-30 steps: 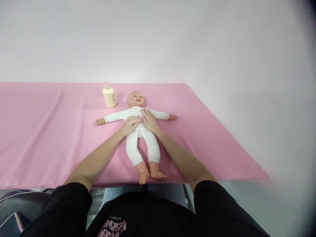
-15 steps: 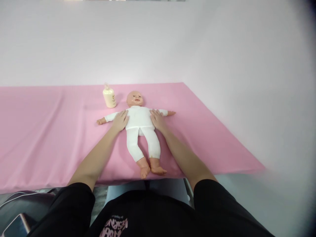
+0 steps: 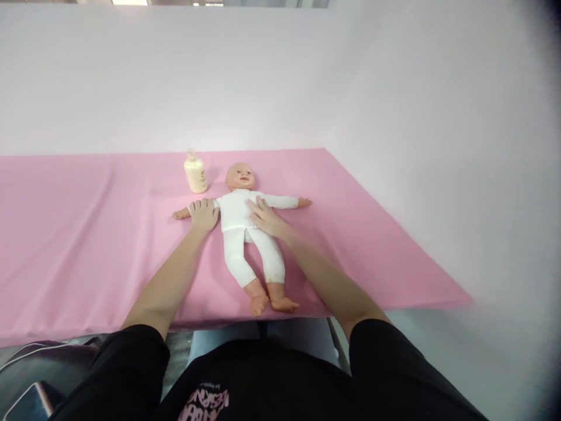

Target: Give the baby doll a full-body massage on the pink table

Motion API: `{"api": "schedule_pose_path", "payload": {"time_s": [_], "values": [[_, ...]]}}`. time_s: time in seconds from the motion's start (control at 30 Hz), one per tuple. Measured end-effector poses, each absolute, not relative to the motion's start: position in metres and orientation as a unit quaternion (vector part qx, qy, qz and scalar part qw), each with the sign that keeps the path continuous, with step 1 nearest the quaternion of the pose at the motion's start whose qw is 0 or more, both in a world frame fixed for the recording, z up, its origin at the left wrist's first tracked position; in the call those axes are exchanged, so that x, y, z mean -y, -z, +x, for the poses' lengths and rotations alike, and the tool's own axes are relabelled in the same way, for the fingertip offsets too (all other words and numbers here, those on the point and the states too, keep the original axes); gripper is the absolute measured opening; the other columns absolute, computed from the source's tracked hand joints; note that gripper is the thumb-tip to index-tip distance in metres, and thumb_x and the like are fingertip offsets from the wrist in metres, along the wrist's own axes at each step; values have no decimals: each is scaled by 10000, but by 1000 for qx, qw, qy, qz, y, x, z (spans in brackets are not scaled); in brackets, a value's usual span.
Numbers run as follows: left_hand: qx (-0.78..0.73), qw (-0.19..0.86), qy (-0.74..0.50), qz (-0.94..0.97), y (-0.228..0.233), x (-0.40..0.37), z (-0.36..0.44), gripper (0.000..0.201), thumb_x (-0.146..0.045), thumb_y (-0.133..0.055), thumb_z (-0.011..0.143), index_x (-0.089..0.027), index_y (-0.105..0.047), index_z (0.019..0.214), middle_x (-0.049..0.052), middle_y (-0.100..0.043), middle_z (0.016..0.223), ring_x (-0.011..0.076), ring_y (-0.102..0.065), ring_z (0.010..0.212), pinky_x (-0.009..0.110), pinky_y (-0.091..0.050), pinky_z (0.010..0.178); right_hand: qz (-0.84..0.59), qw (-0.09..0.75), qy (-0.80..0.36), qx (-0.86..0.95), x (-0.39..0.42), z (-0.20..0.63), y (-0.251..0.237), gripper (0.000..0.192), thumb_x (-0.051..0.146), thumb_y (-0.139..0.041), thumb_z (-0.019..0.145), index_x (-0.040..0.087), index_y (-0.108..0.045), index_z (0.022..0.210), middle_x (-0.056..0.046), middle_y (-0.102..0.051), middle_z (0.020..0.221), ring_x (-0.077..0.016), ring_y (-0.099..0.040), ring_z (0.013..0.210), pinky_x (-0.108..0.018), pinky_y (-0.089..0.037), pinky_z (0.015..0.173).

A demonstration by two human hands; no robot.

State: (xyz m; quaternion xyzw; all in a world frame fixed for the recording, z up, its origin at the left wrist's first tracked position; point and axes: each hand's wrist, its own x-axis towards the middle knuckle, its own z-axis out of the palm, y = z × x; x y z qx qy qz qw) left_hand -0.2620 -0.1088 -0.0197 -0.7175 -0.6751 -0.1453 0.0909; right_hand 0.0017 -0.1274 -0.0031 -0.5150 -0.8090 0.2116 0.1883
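Observation:
A baby doll in a white suit lies face up, its arms stretched out sideways and its feet toward me. My left hand rests over the doll's arm on the left, fingers laid across the sleeve and hiding part of it. On the doll's chest, toward the right, lies my right hand with its fingers spread. Neither hand grasps anything that I can see. Beyond my left hand stands a cream-coloured pump bottle, upright, near the doll's head.
A pink sheet covers the table beneath the doll. White walls rise behind and to the right. At the lower left, a phone and a white cable lie on a dark surface.
My left hand has slid left from the doll's side onto its arm. My right hand has moved left, from the doll's shoulder side onto its chest. The bottle stays put.

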Motion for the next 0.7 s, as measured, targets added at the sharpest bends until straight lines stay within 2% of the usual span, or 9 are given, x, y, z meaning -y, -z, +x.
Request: {"api": "schedule_pose_path", "payload": {"time_s": [0.07, 0.13, 0.33, 0.5, 0.6, 0.7], "values": [[674, 87, 142, -720, 19, 110, -261, 538, -414, -333, 1022, -131, -544, 1428, 186, -599, 1385, 406, -506, 1217, 534, -310, 1089, -491, 142, -214, 833, 147, -9, -10, 592, 545, -314, 1047, 345, -314, 1604, -51, -40, 1749, -422, -9, 1602, -730, -125, 1236], [673, 85, 143, -721, 18, 110, -261, 525, -412, -317, 1027, -146, -554, 1412, 174, -606, 1378, 402, -505, 1214, 534, -311, 1084, -441, 110, -202, 867, 167, -16, -22, 552, 531, -311, 1057, 371, -355, 1584, -28, -77, 1747, -409, 3, 1606, -730, -89, 1239], [675, 74, 151, -718, 16, 111, -259, 525, -421, -292, 1035, -160, -563, 1401, 147, -565, 1460, 398, -486, 1243, 555, -274, 1122, -252, 63, -137, 956, 216, -26, -36, 515, 482, -462, 1040, 324, -467, 1530, -42, -340, 1678, -346, -177, 1598, -647, -65, 1276], [678, 54, 160, -716, 15, 111, -258, 525, -423, -307, 1030, -154, -569, 1398, 157, -588, 1433, 393, -481, 1262, 565, -281, 1131, -131, 54, -143, 980, 243, -26, -30, 484, 500, -502, 1020, 295, -569, 1453, -47, -386, 1655, -327, -264, 1576, -611, -93, 1282], [676, 6, 198, -709, 12, 111, -255, 515, -426, -283, 1039, -192, -595, 1376, 121, -597, 1454, 361, -471, 1331, 571, -243, 1187, -160, 68, -154, 973, 236, -26, -29, 442, 458, -437, 1050, 331, -562, 1455, -18, -412, 1640, -261, -281, 1577, -557, -31, 1306], [661, -70, 224, -713, 8, 110, -248, 520, -416, -242, 1050, -247, -570, 1417, 52, -564, 1519, 325, -401, 1454, 581, -177, 1244, -262, 112, -155, 946, 204, -27, -27, 455, 424, -385, 1063, 362, -506, 1498, 13, -391, 1649, -234, -262, 1585, -535, -18, 1317]]}}
